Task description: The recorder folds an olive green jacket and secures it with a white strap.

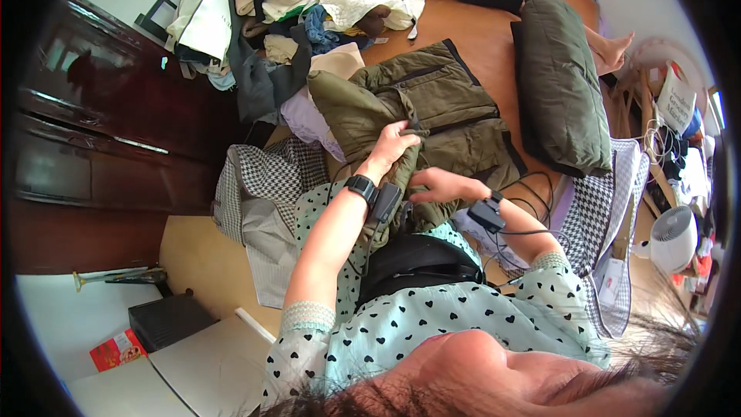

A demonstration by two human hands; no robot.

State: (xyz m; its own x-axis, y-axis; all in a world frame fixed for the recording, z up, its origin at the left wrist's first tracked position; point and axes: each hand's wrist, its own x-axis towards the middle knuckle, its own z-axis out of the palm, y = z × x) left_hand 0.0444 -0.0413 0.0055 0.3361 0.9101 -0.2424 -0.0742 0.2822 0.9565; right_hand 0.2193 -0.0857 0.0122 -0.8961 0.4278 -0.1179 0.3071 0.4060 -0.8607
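Note:
An olive green padded jacket lies spread on a wooden bed surface in front of me. My left hand pinches the jacket's fabric near its middle, next to a dark zipper line. My right hand grips the jacket's lower edge close to my body. Both wrists carry black strapped devices with cables running off to the right.
A heap of mixed clothes fills the far end. A folded dark green quilted item lies at right, someone's bare foot beyond it. Houndstooth cloth lies under me. Dark wooden cabinet at left, white fan at right.

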